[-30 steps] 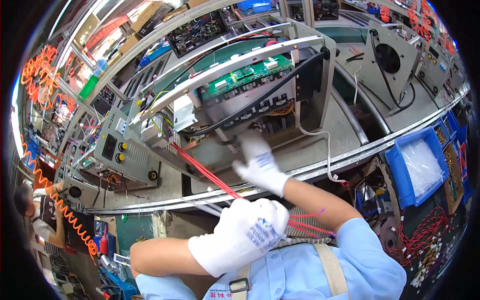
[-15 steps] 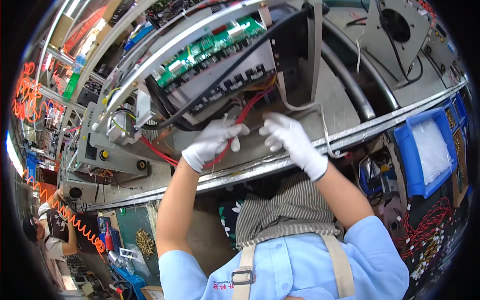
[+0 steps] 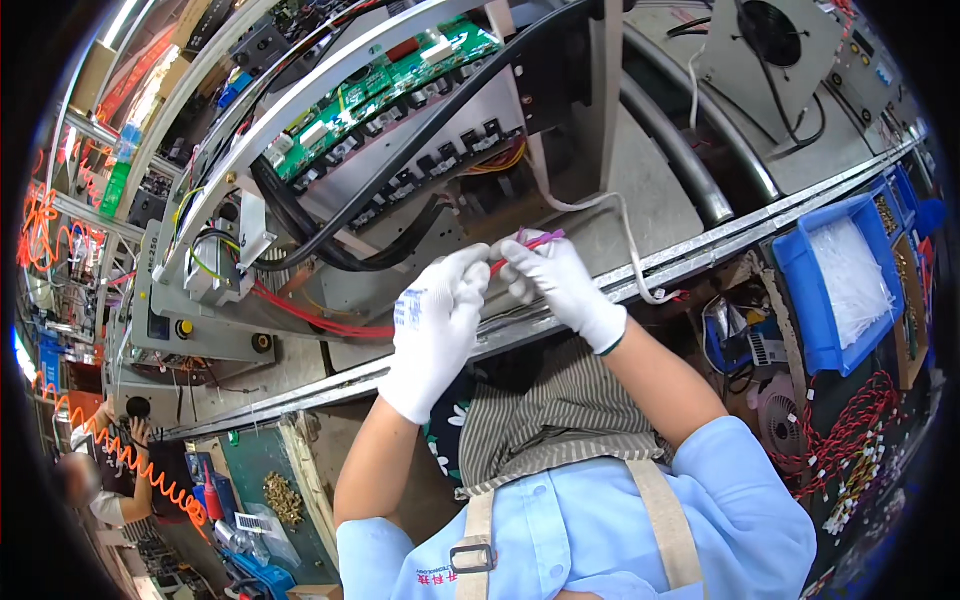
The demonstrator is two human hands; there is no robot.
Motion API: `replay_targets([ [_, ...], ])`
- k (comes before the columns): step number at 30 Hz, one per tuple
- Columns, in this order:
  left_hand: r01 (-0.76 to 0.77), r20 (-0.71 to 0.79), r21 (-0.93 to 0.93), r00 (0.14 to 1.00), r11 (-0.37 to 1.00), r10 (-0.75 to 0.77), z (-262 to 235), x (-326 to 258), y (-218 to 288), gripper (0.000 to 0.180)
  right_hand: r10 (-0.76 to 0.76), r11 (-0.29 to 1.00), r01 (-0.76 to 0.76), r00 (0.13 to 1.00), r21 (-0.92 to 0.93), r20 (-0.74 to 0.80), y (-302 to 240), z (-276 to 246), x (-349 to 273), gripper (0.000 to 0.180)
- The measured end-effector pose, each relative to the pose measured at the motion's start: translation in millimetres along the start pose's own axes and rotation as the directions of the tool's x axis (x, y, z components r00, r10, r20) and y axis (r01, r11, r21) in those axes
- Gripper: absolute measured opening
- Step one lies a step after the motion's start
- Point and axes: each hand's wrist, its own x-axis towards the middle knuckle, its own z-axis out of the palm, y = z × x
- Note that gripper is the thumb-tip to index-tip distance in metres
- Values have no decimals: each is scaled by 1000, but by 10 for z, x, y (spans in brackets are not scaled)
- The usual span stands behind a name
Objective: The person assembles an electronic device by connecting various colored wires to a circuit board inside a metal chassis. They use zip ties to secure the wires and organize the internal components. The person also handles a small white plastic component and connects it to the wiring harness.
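Note:
Red wires (image 3: 325, 324) run from the lower left of an open metal machine frame (image 3: 240, 150) into my gloved left hand (image 3: 438, 325), whose fingers are closed round them. Just to its right, my gloved right hand (image 3: 555, 283) pinches the wires' other stretch, where pink and purple ends (image 3: 543, 240) stick out above the fingers. Both hands almost meet, in front of the frame and over the bench edge. Behind them, inside the frame, sit a green circuit board (image 3: 385, 85) and a thick black cable (image 3: 400, 150). The gloves hide the wires between the hands.
A white cable (image 3: 630, 235) hangs over the metal bench edge (image 3: 700, 245) on the right. Beyond it lie dark metal tubes (image 3: 680, 150). A blue bin (image 3: 805, 290) of clear plastic pieces stands at right, above bundled red wires (image 3: 850, 430). Another person (image 3: 110, 470) works at far left.
The red wires have been pulled out of the machine's middle toward me. My left hand has come nearer and turned; my right hand has closed on the wire ends. The view has shifted slightly.

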Motion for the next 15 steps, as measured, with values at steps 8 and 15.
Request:
replay_targets([
  [8, -346, 39, -668, 868, 659, 494, 1085, 880, 1816, 29, -192, 976, 198, 979, -90, 72, 563, 229, 271, 22],
  [15, 278, 459, -731, 876, 623, 147, 2451, 918, 2861, 117, -10, 1000, 10, 997, -6, 77, 171, -84, 20, 16],
])
